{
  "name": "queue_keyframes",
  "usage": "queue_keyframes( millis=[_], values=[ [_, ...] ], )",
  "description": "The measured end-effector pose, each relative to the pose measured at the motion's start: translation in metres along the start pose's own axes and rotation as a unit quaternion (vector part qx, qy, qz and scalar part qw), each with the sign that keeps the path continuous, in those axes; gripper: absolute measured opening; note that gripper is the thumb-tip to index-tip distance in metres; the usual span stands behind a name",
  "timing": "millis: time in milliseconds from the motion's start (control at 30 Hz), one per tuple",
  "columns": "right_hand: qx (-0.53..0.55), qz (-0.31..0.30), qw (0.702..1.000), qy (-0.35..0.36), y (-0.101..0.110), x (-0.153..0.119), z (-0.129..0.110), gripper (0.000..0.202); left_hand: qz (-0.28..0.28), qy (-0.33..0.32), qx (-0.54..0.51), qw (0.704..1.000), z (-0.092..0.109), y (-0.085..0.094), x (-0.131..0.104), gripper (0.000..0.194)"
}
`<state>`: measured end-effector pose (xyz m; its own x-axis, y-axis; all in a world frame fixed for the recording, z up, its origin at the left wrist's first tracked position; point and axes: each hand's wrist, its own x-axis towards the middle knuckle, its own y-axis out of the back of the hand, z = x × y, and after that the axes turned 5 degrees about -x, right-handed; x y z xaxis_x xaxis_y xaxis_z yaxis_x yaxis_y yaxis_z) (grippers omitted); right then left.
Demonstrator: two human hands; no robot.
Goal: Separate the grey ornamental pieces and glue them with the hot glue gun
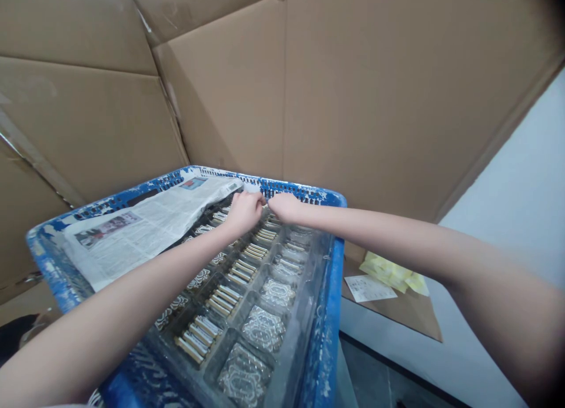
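Observation:
My left hand [246,212] and my right hand [283,207] are close together over the far end of a clear plastic tray [304,317]. Both have their fingers curled in; whatever lies between them is hidden. The tray has rows of compartments. Some hold flat, ornate square pieces [244,374] with a silvery lattice pattern. In others, thin gold-edged pieces [199,339] stand on edge side by side. All this sits inside a blue plastic basket [333,314] with worn, white-flecked paint.
A folded newspaper [150,234] covers the tray's left side. Tall cardboard sheets [362,96] rise behind the basket. To the right, yellow crumpled material [392,272] and a white printed slip [369,288] lie on cardboard, beside a pale wall [525,190].

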<state>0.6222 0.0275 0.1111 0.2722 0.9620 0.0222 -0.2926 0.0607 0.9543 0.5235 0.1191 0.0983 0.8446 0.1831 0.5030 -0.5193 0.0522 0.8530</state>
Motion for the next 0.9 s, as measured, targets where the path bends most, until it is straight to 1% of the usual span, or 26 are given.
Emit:
queue_keyframes(
  millis=[100,333,433,600,700,767,833,900],
  values=[
    [-0.005,-0.014,0.999,0.032,0.000,0.000,0.002,0.025,-0.002,-0.005,0.004,1.000,0.000,0.001,-0.001,0.026],
    [-0.003,-0.066,0.993,0.097,0.012,-0.011,0.009,0.022,-0.009,-0.016,0.004,1.000,-0.001,-0.001,0.000,0.025],
    [-0.005,-0.090,0.990,0.112,0.013,-0.012,0.009,0.023,-0.012,-0.018,0.003,1.000,-0.001,-0.001,-0.001,0.025],
    [-0.010,-0.111,0.986,0.125,0.016,-0.016,0.010,0.025,-0.007,-0.013,-0.001,1.000,0.002,0.005,0.002,0.026],
    [-0.015,-0.124,0.984,0.129,0.021,-0.020,0.010,0.028,-0.004,-0.011,-0.003,1.000,0.005,0.013,0.006,0.026],
    [-0.021,-0.128,0.984,0.124,0.023,-0.022,0.010,0.030,-0.002,-0.014,-0.003,1.000,0.007,0.021,0.010,0.026],
    [-0.027,-0.133,0.983,0.121,0.025,-0.023,0.010,0.032,0.000,-0.018,0.000,1.000,0.010,0.032,0.014,0.026],
    [-0.030,-0.143,0.981,0.125,0.026,-0.024,0.009,0.033,0.007,-0.019,0.009,1.000,0.012,0.047,0.016,0.026]
  ],
)
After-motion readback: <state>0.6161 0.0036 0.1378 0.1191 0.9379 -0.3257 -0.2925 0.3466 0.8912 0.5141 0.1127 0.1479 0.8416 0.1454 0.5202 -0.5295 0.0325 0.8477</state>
